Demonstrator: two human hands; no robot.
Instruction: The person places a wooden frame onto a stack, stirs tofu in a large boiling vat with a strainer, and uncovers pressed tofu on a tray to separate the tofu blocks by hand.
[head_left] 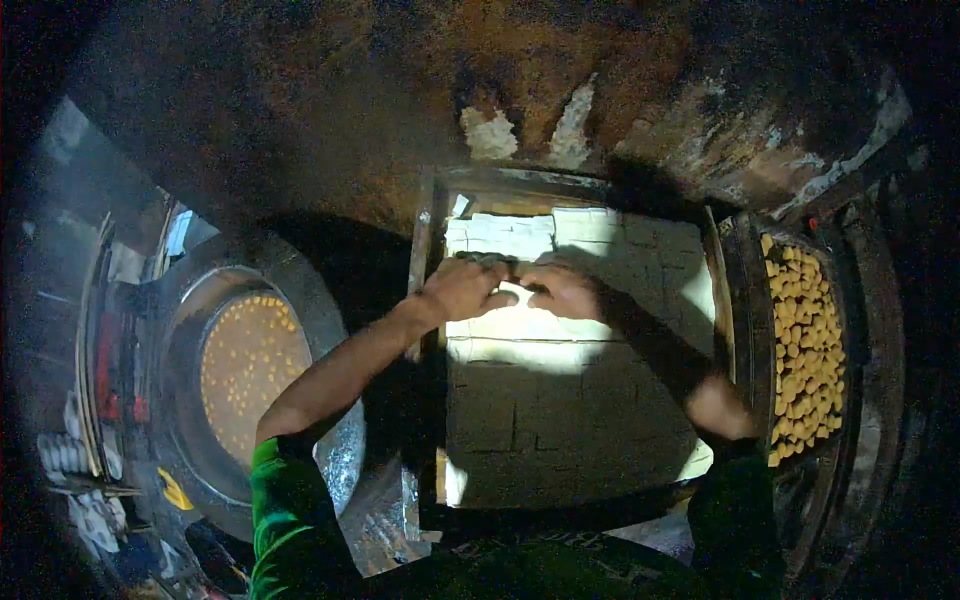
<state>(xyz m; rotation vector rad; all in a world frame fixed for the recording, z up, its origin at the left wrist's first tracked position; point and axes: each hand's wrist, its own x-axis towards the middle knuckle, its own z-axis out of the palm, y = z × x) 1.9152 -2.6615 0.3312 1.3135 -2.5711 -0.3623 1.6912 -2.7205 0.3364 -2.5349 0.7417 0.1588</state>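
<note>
Two bare hands over a shallow wooden frame (424,240) filled with pale slabs (620,420), seen from above. The slabs lie in the middle of the scene, with dark seams between some of them. The left hand (468,288) and the right hand (560,287) meet over the far half, left of the frame's centre. The fingers of both are bent and the thumbs point toward each other; whether anything is gripped between them cannot be told. To the left stands a round pan (170,400) holding orange pieces (250,350) in what looks like liquid; to the right, a tray (756,330) carries yellow pieces (805,350).

Likely faults: uneven pressure from the fingertips could crack or dent a slab, should the material prove soft. A lift from one edge alone could tear a piece where a seam is incomplete. Shadow from the arms covers much of the near half, so a seam there could be misjudged. The left forearm passes close to the pan, and a careless swing of the elbow could knock its rim.
</note>
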